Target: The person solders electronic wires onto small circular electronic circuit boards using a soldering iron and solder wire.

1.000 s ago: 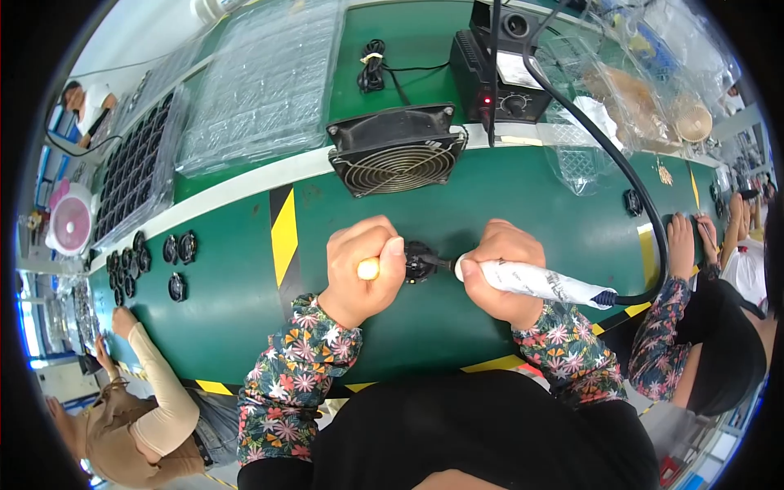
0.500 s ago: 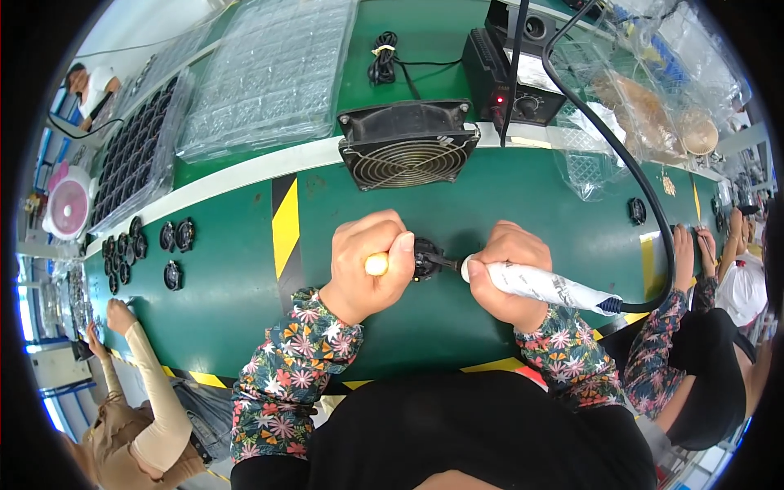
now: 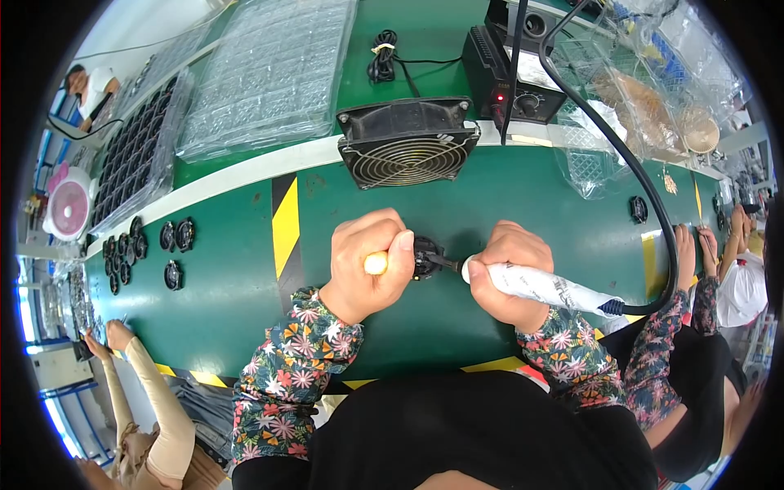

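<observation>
My left hand is closed in a fist round a handle with a rounded yellow end; the rest of it is hidden in the fist. Right beside those fingers a small round black part rests on the green bench. My right hand grips a soldering iron by its white-wrapped handle. The iron's dark tip points left and reaches the black part; the exact contact is too small to make out.
A black fan stands ahead of my hands. The iron's thick cord loops past my right toward a black control box. Several black parts lie at left. Clear trays sit behind. Co-workers' hands are on both sides.
My hands, the iron and the black part hold almost the same place. The co-worker at left has shifted their arms, and the one at right has moved their hands slightly.
</observation>
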